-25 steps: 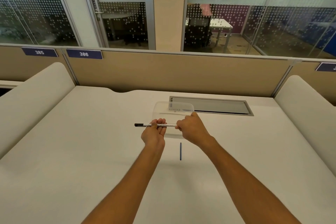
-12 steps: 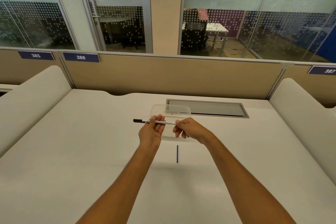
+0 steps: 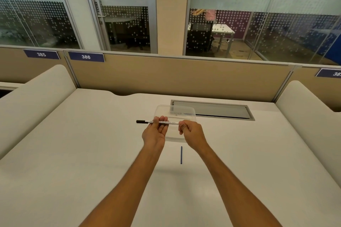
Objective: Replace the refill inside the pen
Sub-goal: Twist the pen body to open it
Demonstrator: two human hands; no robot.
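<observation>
The pen is held level above the white desk, its black cap pointing to the person's left. It is cradled across the curled fingers of the left hand, which are closed lightly around the barrel, while the right hand is pinched on the barrel's other end; whether an end piece is being gripped there cannot be told at this size. A thin blue refill lies on the desk just below the 2 hands, apart from both, and a clear plastic tray sits behind the pen. The step in hand is judged to be opening the barrel (probably by twisting or pulling at the right end). It would be done best with the barrel held still by the left hand, the twist applied by the right alone, and the pen kept over the tray so that any small loose part is caught.
</observation>
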